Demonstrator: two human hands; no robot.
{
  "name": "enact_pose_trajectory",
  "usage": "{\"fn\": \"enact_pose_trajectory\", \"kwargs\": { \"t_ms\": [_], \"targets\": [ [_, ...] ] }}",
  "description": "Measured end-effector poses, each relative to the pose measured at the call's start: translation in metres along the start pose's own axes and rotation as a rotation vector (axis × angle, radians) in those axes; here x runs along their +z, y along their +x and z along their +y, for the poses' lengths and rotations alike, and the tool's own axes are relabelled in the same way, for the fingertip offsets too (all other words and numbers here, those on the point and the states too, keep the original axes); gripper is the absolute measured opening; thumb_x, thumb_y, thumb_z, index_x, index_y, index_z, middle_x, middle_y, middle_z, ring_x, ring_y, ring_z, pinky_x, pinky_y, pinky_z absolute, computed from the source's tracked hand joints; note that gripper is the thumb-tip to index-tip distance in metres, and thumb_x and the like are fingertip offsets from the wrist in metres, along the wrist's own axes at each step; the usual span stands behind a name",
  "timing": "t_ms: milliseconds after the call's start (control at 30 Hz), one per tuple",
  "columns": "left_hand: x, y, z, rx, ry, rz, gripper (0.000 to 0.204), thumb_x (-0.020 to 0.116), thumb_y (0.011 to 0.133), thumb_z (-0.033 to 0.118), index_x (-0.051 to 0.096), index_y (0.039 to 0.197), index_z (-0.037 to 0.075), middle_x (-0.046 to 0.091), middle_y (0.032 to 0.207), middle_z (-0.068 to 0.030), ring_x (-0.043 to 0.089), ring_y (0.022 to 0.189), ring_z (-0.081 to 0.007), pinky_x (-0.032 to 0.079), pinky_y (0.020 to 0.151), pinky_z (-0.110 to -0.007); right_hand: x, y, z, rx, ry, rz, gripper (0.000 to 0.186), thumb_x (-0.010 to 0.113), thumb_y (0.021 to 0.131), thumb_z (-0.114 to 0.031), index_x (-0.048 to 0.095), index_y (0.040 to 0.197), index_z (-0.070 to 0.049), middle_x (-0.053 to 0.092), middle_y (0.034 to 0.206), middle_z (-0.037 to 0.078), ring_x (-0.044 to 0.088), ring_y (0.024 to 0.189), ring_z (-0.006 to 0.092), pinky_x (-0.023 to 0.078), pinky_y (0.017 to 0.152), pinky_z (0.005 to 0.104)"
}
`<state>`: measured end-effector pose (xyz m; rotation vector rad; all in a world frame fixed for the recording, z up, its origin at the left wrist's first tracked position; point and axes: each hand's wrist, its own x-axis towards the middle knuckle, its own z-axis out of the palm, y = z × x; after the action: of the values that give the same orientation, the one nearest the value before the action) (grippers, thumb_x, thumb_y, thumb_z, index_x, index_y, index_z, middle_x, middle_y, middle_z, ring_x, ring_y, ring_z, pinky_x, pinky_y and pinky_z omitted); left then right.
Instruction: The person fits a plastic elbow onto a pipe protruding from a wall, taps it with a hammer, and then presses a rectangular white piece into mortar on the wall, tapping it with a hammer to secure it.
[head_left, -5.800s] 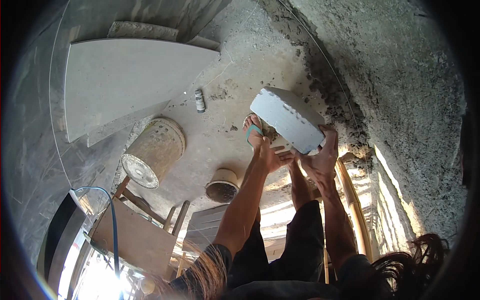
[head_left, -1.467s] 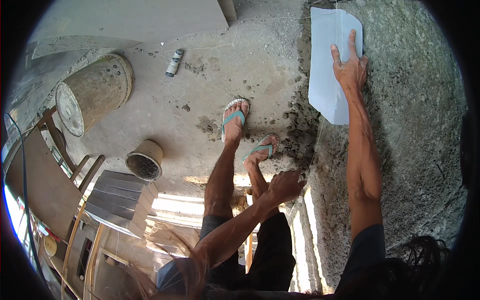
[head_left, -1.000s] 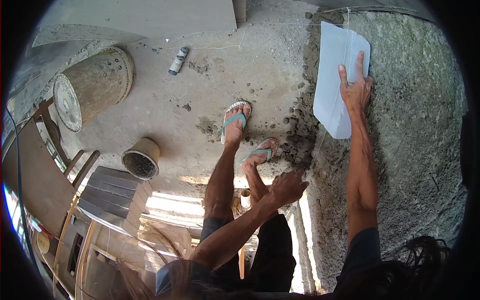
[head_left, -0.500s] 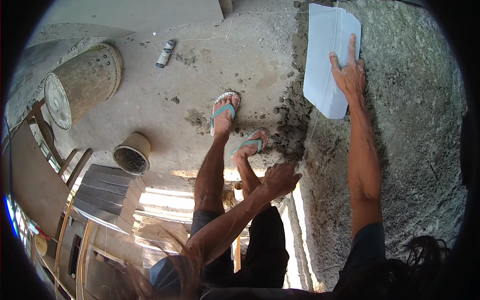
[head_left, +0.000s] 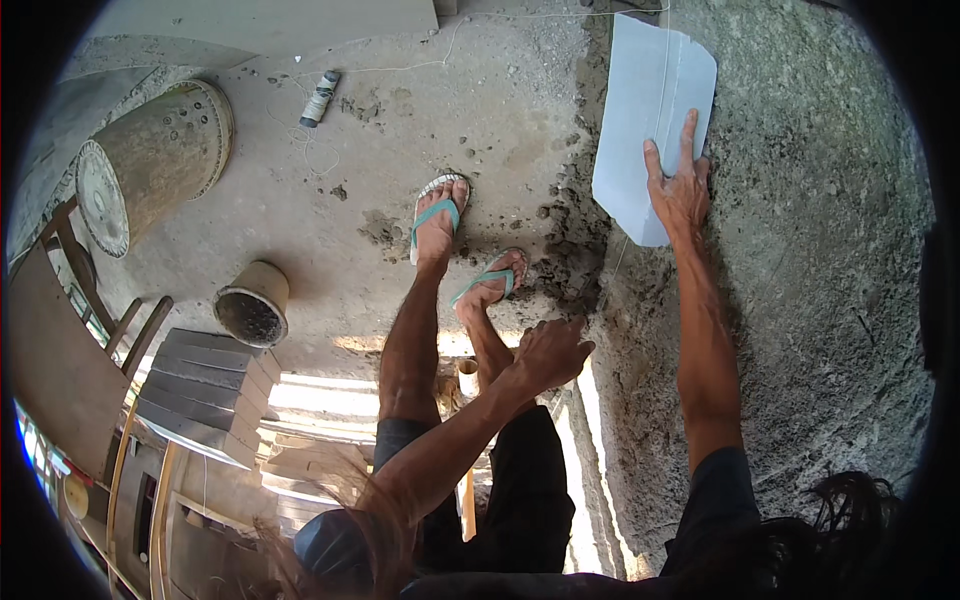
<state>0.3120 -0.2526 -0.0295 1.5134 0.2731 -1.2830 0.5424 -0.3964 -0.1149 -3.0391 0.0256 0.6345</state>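
A pale blue-white flat panel (head_left: pixel 622 120) with cut corners lies against the rough grey concrete surface (head_left: pixel 800 240) at the right. My right hand (head_left: pixel 682 195) rests on its near right part, thumb and index finger stretched out, the other fingers bent near the edge. A thin string (head_left: pixel 660 100) runs lengthwise over the panel and on past its near end. Left of that end, over my knee, my left hand (head_left: pixel 552 352) is closed with curled fingers. Whatever it may hold is hidden.
Crumbled wet mortar (head_left: pixel 578 250) lines the foot of the concrete surface. On the floor are a string-wound roll (head_left: pixel 320 98), a large overturned bucket (head_left: pixel 160 165), a smaller bucket (head_left: pixel 252 305) and stacked grey boards (head_left: pixel 200 395). My sandalled feet (head_left: pixel 440 225) stand mid-floor.
My right hand has slid along the panel toward its near end, thumb and index finger still extended. The whole view has shifted slightly. My left hand remains closed in about the same place.
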Motion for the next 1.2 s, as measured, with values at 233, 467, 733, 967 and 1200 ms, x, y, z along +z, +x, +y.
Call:
{"fn": "enact_pose_trajectory", "kwargs": {
  "t_ms": [233,467,733,967,1200],
  "targets": [
    [-0.002,0.002,0.006,0.024,-0.028,0.017,0.046,0.059,0.097,0.035,0.055,0.129,0.003,0.068,0.111,-0.0258,0.064,0.109,-0.0448,0.050,0.093,-0.056,0.013,-0.004,0.007,-0.022,0.010,0.157,0.080,0.054,0.094,-0.063,0.021,0.161,-0.035,0.055,0.101,0.025,0.065,0.081,0.0415,0.054,0.071,0.0516],
    [0.019,0.002,-0.004,0.037,-0.003,0.068,0.045,0.059,0.097,0.035,0.054,0.130,0.004,0.067,0.112,-0.0247,0.062,0.113,-0.0454,0.050,0.093,-0.056,0.018,0.003,0.005,-0.080,0.040,0.186,0.080,0.055,0.093,-0.066,0.025,0.160,-0.034,0.051,0.101,0.022,0.062,0.080,0.0387,0.053,0.072,0.0514],
    [0.027,0.000,-0.004,0.029,0.129,0.044,0.045,0.061,0.096,0.033,0.056,0.128,0.003,0.066,0.109,-0.0259,0.065,0.105,-0.0452,0.051,0.090,-0.055,0.000,0.033,-0.006,0.003,0.064,0.163,0.091,0.055,0.087,-0.074,0.020,0.161,-0.035,0.053,0.114,0.030,0.066,0.095,0.0476,0.055,0.076,0.0558],
    [0.027,-0.004,-0.011,0.027,0.112,0.096,0.040,0.058,0.097,0.035,0.056,0.120,0.001,0.068,0.099,-0.0247,0.067,0.097,-0.0451,0.049,0.088,-0.057,0.011,0.020,0.008,-0.079,0.132,0.264,0.083,0.057,0.085,-0.076,0.035,0.156,-0.039,0.056,0.117,0.026,0.065,0.103,0.0426,0.055,0.081,0.0550],
    [0.024,0.007,-0.017,-0.004,0.067,0.051,0.044,0.058,0.097,0.034,0.055,0.130,0.004,0.069,0.101,-0.0251,0.067,0.097,-0.0454,0.050,0.088,-0.056,0.026,0.022,0.006,-0.038,0.122,0.247,0.080,0.062,0.084,-0.074,0.041,0.153,-0.039,0.058,0.112,0.021,0.066,0.094,0.0386,0.055,0.078,0.0554]
  ]
}}
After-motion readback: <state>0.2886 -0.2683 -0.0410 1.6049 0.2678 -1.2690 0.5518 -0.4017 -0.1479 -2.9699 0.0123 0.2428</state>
